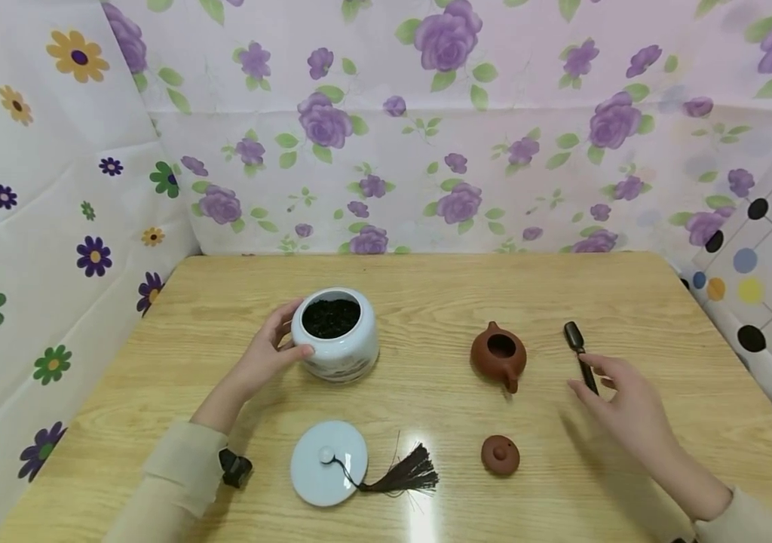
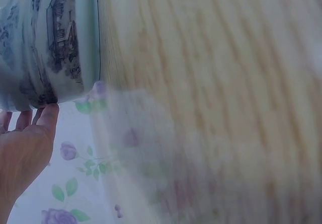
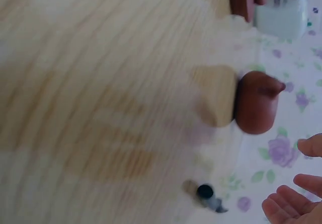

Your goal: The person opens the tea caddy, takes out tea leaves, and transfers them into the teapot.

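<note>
On the surface (image 1: 427,290), a lidless jar (image 1: 341,362) and a black scoop (image 1: 573,335)

For the jar: white, glossy, round-bodied, with a dark painted scene on its side and a dark filling (image 1: 330,319) inside; upright, toward the left edge. For the scoop: slim, lying toward the right edge, head pointing to the far edge.

Between the two, a reddish-brown pot (image 1: 491,363), mouth uncovered. Farther from the far edge, a small matching pot lid (image 1: 500,455) and a white jar lid (image 1: 317,477), knob up, dark tassel (image 1: 402,477) spread to its right. Past the far edge, a flowered sheet (image 1: 386,143).

At the left grip (image 1: 267,351): jar grasped, fingers behind its left side, thumb against the front. At the right grip (image 1: 630,403): released, thumb and forefinger parted about the scoop's handle, partly hiding it; in the right wrist view, a gap to the scoop.
</note>
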Demonstrator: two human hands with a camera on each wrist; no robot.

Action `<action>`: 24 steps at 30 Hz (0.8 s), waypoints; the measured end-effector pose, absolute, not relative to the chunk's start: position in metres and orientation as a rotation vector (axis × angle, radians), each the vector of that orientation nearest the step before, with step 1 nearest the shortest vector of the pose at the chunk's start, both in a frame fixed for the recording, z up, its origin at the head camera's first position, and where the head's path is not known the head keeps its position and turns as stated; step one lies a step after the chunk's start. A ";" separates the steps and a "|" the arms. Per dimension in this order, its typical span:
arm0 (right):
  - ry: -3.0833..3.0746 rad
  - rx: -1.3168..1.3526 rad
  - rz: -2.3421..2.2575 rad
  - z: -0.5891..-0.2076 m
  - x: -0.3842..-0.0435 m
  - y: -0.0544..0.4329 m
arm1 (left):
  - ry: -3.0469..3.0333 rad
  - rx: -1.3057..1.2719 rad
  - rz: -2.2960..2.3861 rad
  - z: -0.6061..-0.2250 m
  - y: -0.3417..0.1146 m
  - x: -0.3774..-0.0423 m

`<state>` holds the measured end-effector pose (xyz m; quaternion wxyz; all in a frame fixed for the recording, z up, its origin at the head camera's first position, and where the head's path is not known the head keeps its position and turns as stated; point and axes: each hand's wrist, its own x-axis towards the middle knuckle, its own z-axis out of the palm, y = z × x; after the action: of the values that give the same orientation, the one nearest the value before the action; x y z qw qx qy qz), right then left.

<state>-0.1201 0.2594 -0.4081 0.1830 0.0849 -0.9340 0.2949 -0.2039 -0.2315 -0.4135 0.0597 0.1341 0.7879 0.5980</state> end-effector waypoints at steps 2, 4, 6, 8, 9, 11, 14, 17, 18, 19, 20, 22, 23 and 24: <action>-2.692 0.206 0.836 -0.409 -0.120 0.269 | 2.377 0.411 1.816 -0.413 -0.231 -0.204; -2.744 0.167 0.838 -0.411 -0.119 0.278 | 2.374 0.416 1.819 -0.413 -0.231 -0.205; -2.799 0.124 0.840 -0.413 -0.118 0.286 | 2.375 0.424 1.825 -0.414 -0.231 -0.205; -2.840 0.089 0.828 -0.416 -0.118 0.293 | 2.379 0.424 1.825 -0.415 -0.231 -0.206; -2.859 0.076 0.825 -0.417 -0.119 0.296 | 2.381 0.428 1.827 -0.415 -0.231 -0.206; -2.899 0.048 0.816 -0.420 -0.120 0.301 | 2.387 0.433 1.827 -0.415 -0.231 -0.206; -2.945 0.012 0.815 -0.424 -0.122 0.307 | 2.384 0.431 1.828 -0.414 -0.231 -0.206; -2.992 -0.018 0.845 -0.426 -0.124 0.310 | 2.375 0.423 1.834 -0.414 -0.231 -0.206; -3.008 -0.023 0.855 -0.426 -0.125 0.310 | 2.375 0.422 1.834 -0.414 -0.231 -0.205; -3.023 -0.026 0.861 -0.427 -0.125 0.310 | 2.376 0.418 1.832 -0.414 -0.231 -0.205; -3.039 -0.028 0.869 -0.428 -0.126 0.310 | 2.376 0.415 1.832 -0.414 -0.231 -0.205; -3.059 -0.034 0.876 -0.429 -0.127 0.310 | 2.375 0.410 1.832 -0.414 -0.231 -0.205; -3.062 -0.030 0.869 -0.430 -0.127 0.310 | 2.375 0.405 1.831 -0.415 -0.231 -0.205; -3.063 -0.027 0.864 -0.431 -0.128 0.310 | 2.375 0.404 1.830 -0.415 -0.231 -0.205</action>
<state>-0.1277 0.3097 -0.4310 -0.0203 -0.0086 -0.9622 0.2714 -0.2051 -0.2309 -0.4147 0.0580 0.1334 0.7837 0.6039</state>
